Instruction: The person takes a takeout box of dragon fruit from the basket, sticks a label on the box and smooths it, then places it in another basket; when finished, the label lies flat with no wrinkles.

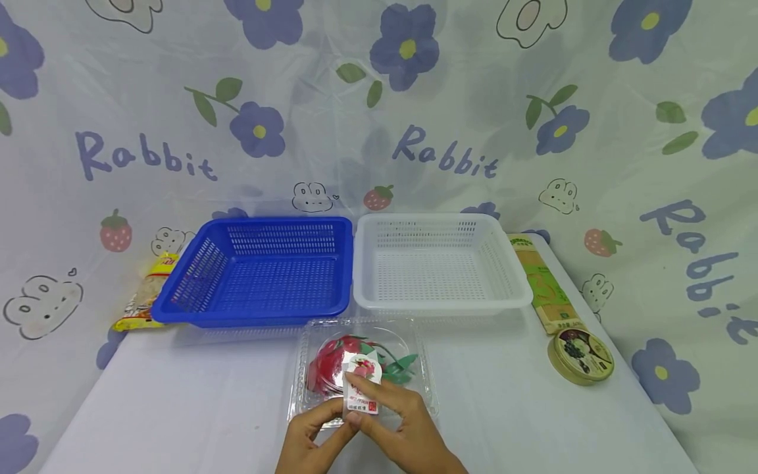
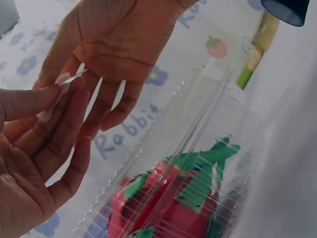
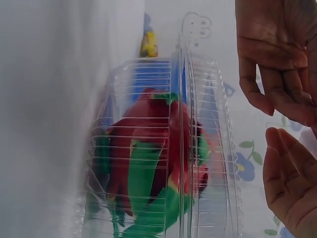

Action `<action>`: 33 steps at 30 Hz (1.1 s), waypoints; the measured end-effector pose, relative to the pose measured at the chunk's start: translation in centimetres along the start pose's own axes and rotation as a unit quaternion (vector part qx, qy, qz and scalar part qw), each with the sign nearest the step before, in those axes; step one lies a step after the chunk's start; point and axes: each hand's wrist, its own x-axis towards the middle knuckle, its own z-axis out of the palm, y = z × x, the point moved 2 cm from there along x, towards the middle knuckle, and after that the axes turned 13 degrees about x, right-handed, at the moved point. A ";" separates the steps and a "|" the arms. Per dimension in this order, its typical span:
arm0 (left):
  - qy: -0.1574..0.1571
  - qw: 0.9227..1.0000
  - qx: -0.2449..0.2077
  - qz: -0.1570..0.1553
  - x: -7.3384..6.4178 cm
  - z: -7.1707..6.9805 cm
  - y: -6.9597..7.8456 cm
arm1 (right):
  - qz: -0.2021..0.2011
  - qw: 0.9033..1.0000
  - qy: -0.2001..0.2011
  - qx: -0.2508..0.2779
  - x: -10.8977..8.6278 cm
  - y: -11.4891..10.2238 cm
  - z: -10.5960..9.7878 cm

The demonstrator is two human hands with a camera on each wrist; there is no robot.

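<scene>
Left hand (image 1: pixel 312 437) and right hand (image 1: pixel 411 421) on the paper label (image 1: pixel 362 396)

I locate the paper label at the fingertips of both hands, over the near part of the clear container (image 1: pixel 414 334). Its rounded end points away from the person; its long axis runs near to far. Left thumb and index finger pinch its lower left edge. Right index finger lies across its face, thumb at the lower corner, holding it. Inside the container: red fruit (image 1: pixel 329 366). Beyond: blue basket (image 1: pixel 254 319), white basket (image 1: pixel 444 304).
</scene>
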 end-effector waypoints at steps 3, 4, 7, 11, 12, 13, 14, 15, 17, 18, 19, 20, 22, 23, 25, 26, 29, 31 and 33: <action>-0.009 1.000 -0.002 -0.023 0.0 0.0 0.1 | -0.023 0.999 0.004 -0.024 0.1 -0.1 -0.1; -0.011 1.000 -0.004 -0.024 0.0 -0.1 0.1 | -0.034 0.999 0.006 -0.035 0.2 -0.1 -0.1; -0.016 1.000 -0.005 -0.011 -0.1 -0.1 0.0 | -0.072 0.995 0.011 -0.070 0.3 -0.2 -0.4; -0.024 1.000 0.001 0.014 -0.2 -0.3 -0.2 | -0.095 0.992 0.018 -0.084 0.5 -0.3 -0.9; -0.027 1.000 0.001 0.008 -0.2 -0.3 -0.2 | -0.093 0.992 0.020 -0.080 0.6 -0.3 -1.1; -0.030 1.000 0.002 0.002 -0.3 -0.3 -0.3 | -0.088 0.993 0.022 -0.074 0.6 -0.4 -1.2; -0.034 0.999 0.003 -0.004 -0.3 -0.4 -0.3 | -0.078 0.995 0.023 -0.063 0.6 -0.5 -1.4; -0.038 0.999 0.004 -0.016 -0.4 -0.5 -0.3 | -0.062 0.996 0.026 -0.051 0.7 -0.5 -1.6; -0.041 0.998 0.006 -0.039 -0.6 -0.7 -0.3 | -0.033 0.998 0.036 -0.030 0.9 -0.7 -1.9; -0.043 0.998 0.007 -0.050 -0.7 -0.8 -0.4 | -0.020 0.999 0.041 -0.025 1.0 -0.8 -2.2; -0.044 0.997 0.008 -0.060 -0.8 -0.9 -0.4 | -0.009 0.999 0.046 -0.021 1.0 -0.9 -2.4; -0.044 0.997 0.010 -0.068 -1.0 -1.1 -0.4 | 0.001 0.999 0.050 -0.017 1.2 -1.0 -2.6; -0.041 0.996 0.015 -0.084 -1.1 -1.4 -0.5 | 0.007 0.998 0.059 -0.023 1.4 -1.1 -3.0; -0.040 0.995 0.019 -0.089 -1.2 -1.6 -0.6 | 0.012 0.998 0.064 -0.025 1.4 -1.1 -3.2; -0.036 0.994 0.029 -0.098 -1.5 -2.0 -0.8 | 0.006 0.997 0.069 -0.029 1.7 -1.1 -3.6; -0.031 0.994 0.034 -0.101 -1.6 -2.2 -0.9 | 0.002 0.997 0.071 -0.030 1.8 -1.1 -3.8; -0.017 0.992 0.047 -0.120 -1.9 -3.0 -1.1 | -0.018 0.997 0.068 -0.028 2.1 -1.1 -4.1; -0.010 0.990 0.056 -0.132 -2.1 -3.5 -1.2 | -0.035 0.997 0.059 -0.030 2.4 -1.0 -4.2; -0.006 0.988 0.062 -0.144 -2.2 -3.9 -1.3 | -0.049 0.997 0.050 -0.035 2.5 -1.0 -4.3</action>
